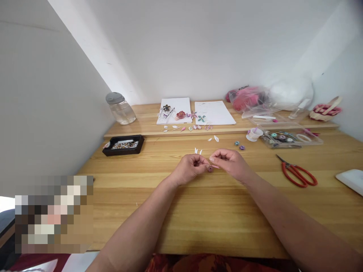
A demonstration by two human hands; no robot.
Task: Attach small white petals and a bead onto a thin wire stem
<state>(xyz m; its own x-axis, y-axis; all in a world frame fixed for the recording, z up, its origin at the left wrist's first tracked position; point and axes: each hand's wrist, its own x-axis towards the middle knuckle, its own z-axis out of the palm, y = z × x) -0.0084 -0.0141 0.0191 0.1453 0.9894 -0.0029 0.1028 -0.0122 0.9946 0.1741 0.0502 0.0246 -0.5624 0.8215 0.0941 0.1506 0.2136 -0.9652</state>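
My left hand (191,169) is pinched closed above the middle of the wooden table, and my right hand (230,163) is pinched just to the right of it. Between and below the fingertips is a thin pink piece (215,166), beside a small mauve spool (210,169). Which hand the pink piece touches is too small to tell, and so is anything inside either pinch. Small white petal-shaped pieces (200,152) lie just beyond my left hand, with another white piece (216,138) farther back. Teal (236,143) and purple (242,147) spools rest beyond my right hand.
Red-handled scissors (296,174) lie to the right, near a clear box (312,141) of supplies and a white spool (254,134). A black tray (123,145) sits left. On the raised shelf stand a water bottle (121,108), papers (218,112) and a small basket (324,110).
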